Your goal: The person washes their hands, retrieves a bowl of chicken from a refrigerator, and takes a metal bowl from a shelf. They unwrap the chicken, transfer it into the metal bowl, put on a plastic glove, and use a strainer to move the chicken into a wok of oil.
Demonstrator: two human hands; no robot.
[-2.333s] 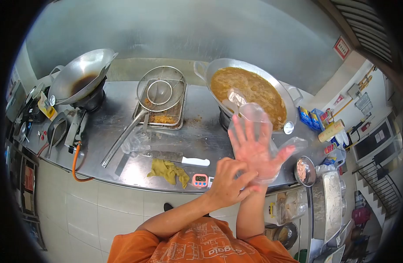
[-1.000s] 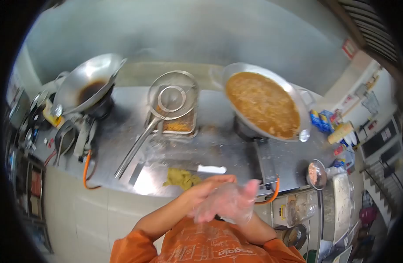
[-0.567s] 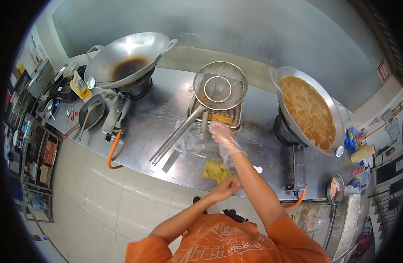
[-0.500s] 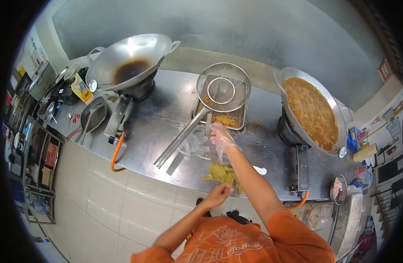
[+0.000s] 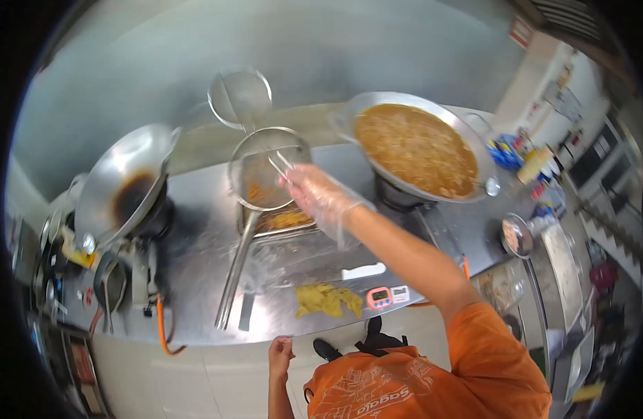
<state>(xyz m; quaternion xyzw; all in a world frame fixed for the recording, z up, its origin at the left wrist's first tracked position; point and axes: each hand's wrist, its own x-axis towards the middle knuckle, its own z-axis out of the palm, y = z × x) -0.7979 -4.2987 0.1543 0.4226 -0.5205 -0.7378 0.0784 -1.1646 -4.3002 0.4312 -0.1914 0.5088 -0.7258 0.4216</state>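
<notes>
My right hand (image 5: 313,194), in a clear plastic glove, is closed on the handle of a small round strainer (image 5: 241,98), whose mesh is raised beyond the large strainer. The large long-handled strainer (image 5: 239,269) rests over a wire-rack tray (image 5: 300,232) holding orange-brown fried bits. Low in front of the counter edge, my left hand (image 5: 281,355) has its fingers curled, with nothing visible in them. A yellow-green cloth (image 5: 327,300) lies on the counter near it.
A wok with dark liquid (image 5: 101,185) stands left on a burner; another wok, full of bubbling brown food (image 5: 415,150), stands right. A white-handled knife (image 5: 363,271), a pink timer (image 5: 379,298) and a metal bowl (image 5: 517,236) are on the right. Orange hoses hang at the front.
The small strainer has been lifted off the large one and swung away toward the wall by my right hand. The camera view has shifted right; my left hand has moved away from the cloth.
</notes>
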